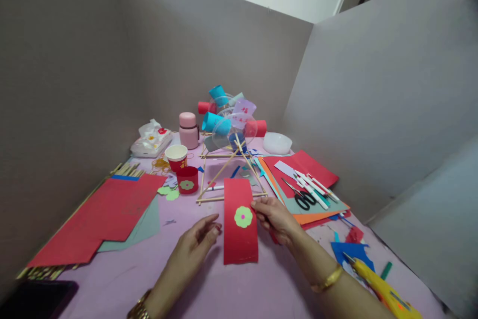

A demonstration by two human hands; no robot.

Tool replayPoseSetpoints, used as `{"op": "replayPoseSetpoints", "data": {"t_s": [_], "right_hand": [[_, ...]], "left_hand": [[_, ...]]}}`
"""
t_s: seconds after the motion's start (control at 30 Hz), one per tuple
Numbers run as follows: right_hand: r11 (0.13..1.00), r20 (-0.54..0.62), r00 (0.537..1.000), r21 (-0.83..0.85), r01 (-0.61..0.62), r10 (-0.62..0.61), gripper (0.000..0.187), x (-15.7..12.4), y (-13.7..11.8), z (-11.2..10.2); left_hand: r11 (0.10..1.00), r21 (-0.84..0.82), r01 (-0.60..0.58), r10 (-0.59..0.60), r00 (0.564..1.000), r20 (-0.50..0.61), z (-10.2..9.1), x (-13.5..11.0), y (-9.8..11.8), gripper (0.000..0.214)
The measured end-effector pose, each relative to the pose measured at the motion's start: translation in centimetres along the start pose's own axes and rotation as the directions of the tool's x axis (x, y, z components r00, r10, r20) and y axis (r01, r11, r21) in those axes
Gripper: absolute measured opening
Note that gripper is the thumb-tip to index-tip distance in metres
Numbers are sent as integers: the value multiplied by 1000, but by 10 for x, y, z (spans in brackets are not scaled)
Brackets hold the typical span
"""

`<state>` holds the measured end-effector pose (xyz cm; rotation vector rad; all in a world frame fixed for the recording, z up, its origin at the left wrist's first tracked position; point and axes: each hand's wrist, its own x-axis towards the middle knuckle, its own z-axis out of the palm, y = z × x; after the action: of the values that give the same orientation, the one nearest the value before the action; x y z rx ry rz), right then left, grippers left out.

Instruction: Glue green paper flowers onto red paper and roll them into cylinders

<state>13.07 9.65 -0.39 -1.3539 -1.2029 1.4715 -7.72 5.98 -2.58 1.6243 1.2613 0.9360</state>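
A red paper strip (236, 247) stands lengthwise before me, slightly curved, with a light green paper flower (243, 217) with a pink centre on it. Thumb and fingers of my right hand (274, 217) pinch the strip's right edge beside the flower. My left hand (196, 239) is just left of the strip, apart from it, fingers loosely bent and separated, holding nothing. Behind the strip rises a stick frame (220, 177) bearing a wheel of clear discs with blue and red paper tubes (216, 123). A red paper ring (187, 180) with a similar flower stands left of the frame.
Left lie red paper (108, 209), a paper cup (176, 156), a pink flask (188, 131) and a tissue pack (151, 140). Right are coloured sheets, scissors (303, 198), pens (313, 189), a white bowl (277, 144) and a yellow glue gun (381, 284). Grey partitions (216, 40) surround the table.
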Motion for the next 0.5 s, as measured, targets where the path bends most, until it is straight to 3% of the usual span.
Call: {"op": "replayPoseSetpoints", "data": {"t_s": [0.07,0.13,0.27,0.3,0.37,0.43,0.5], "right_hand": [[998,6,1000,65,20,-20,35,-13,3,-2],[994,4,999,102,44,-45,34,-24,6,-1],[983,-87,986,105,152,-143,21,-41,13,-3],[972,-134,966,62,229,-219,18,-44,16,-3],[900,-194,879,-117,420,-435,41,-49,22,-5],[766,-155,769,-327,553,-621,58,-52,27,-7],[682,-86,725,-428,593,-684,50,-55,30,-8]], "left_hand": [[972,-204,116,-86,985,146,4,-4,9,47],[942,-271,195,-118,953,277,9,-11,20,36],[887,-356,294,-148,911,384,12,-26,42,30],[859,-406,312,-144,908,393,12,-30,48,29],[813,-480,330,-131,906,402,11,-36,57,29],[787,-521,331,-112,907,407,11,-40,65,28],[768,-552,324,-75,902,425,13,-43,69,27]]}}
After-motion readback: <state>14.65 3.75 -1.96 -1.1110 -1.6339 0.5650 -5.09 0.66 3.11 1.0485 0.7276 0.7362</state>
